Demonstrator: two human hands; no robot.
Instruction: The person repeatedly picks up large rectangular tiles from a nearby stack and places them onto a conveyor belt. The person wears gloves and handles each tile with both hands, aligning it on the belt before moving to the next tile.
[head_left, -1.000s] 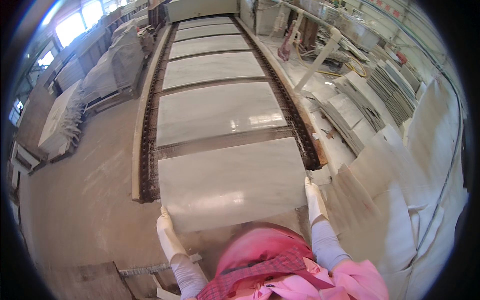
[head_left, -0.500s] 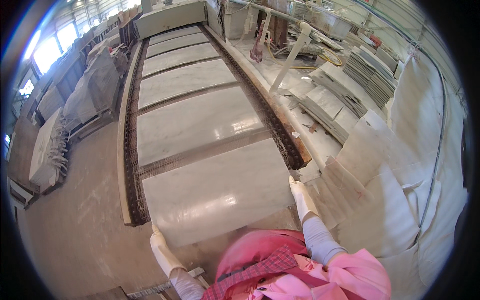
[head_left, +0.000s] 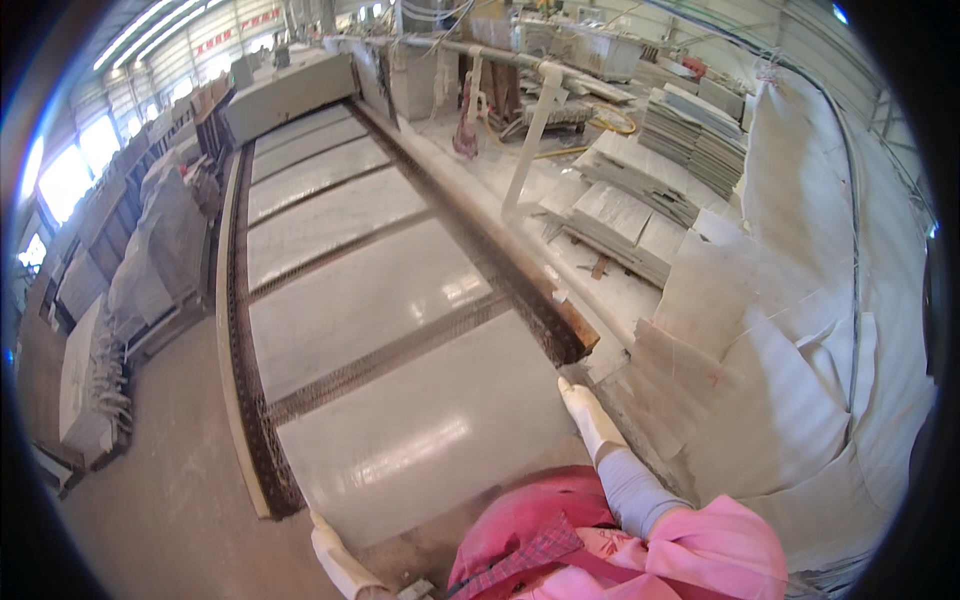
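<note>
A pale, glossy stone slab (head_left: pixel 425 425) lies at the near end of the conveyor, its front part reaching out past the belt toward me. My left hand (head_left: pixel 335 552), in a cream glove, is closed on the slab's near left corner. On the right side edge, my right hand (head_left: pixel 590 412), gloved alike, grips the slab too. Fingers under the stone are hidden on both hands. Just beyond it, across a narrow gap, another pale slab (head_left: pixel 365 310) rests flat on the belt.
Several more slabs (head_left: pixel 335 222) lie in a row toward a box-like machine (head_left: pixel 290 95) at the far end. Dark conveyor rails (head_left: pixel 575 345) run along both sides. Stacked stone tiles (head_left: pixel 690 140) stand at the right, near white sheeting (head_left: pixel 800 300). Wrapped slabs (head_left: pixel 150 260) line the left.
The view has swung, so the conveyor now sits further left and tilts more. Both hands keep hold of the near slab; the gap behind it looks slightly wider.
</note>
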